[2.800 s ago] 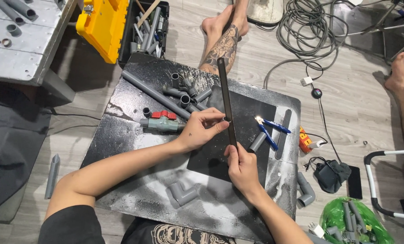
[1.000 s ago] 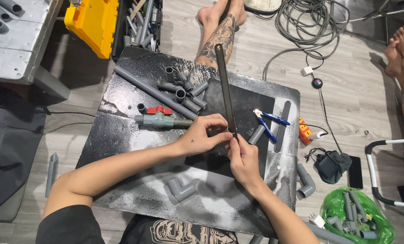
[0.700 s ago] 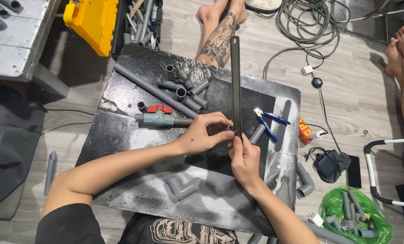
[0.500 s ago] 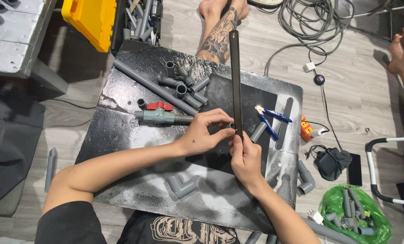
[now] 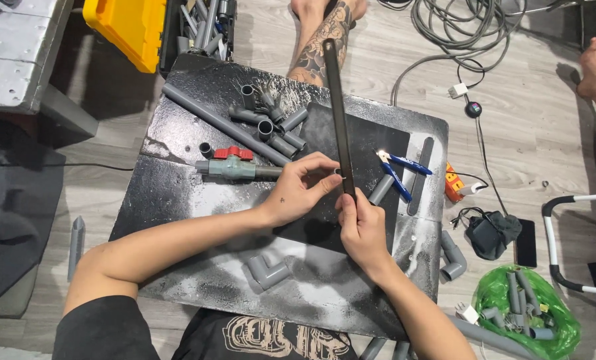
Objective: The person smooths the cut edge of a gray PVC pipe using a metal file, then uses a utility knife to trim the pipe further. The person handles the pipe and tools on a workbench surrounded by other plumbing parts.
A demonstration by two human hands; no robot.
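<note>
Pipe (image 5: 336, 107), long, grey and stiff, stands over the black board (image 5: 178, 200), reaching from the hands to the far edge. The right hand (image 5: 363, 223) is clenched around its near end; the left hand (image 5: 305, 187) pinches a small fitting against it just above. It looks light, rigid and smooth, so a low wrap-around grip suits it. Blue-handled cutters (image 5: 398, 167) lie just right.

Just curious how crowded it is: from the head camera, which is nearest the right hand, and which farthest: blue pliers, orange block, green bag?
From the right hand:
1. Blue pliers, on the board just beyond it.
2. Orange block, off the board's right edge.
3. Green bag, on the floor at lower right.
</note>
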